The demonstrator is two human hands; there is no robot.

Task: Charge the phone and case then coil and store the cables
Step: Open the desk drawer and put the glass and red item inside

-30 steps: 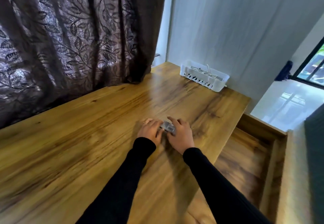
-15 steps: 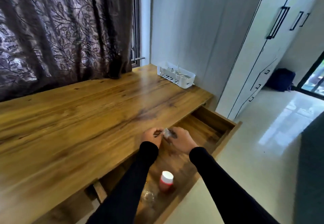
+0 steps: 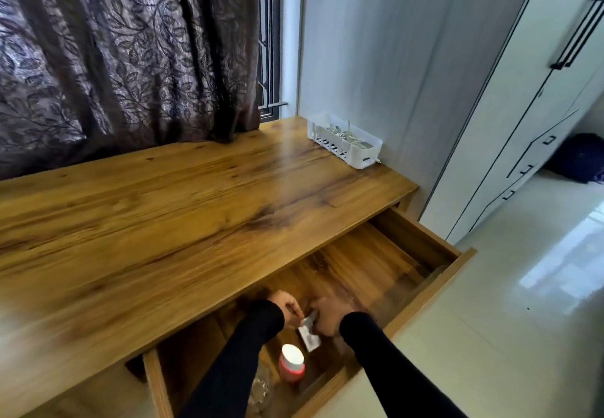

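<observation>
A small grey-white flat rectangular object (image 3: 309, 336) is inside the open wooden drawer (image 3: 425, 290), low over the drawer floor. My left hand (image 3: 287, 306) pinches its upper end from the left. My right hand (image 3: 327, 316) grips the same end from the right with curled fingers. Motion blur hides what the object is. A white slotted basket (image 3: 359, 156) holding white cables and chargers stands at the desk's far right corner by the wall.
The wooden desk top (image 3: 179, 215) runs left under a dark patterned curtain (image 3: 114, 58). In the drawer, near my forearms, stand a red bottle with a white cap (image 3: 292, 365) and a clear glass item (image 3: 258, 391). White wardrobe doors (image 3: 523, 123) are at right.
Both hands carried the small object off the desk top and down into the open drawer. The view pulled back, showing more of the drawer and the floor.
</observation>
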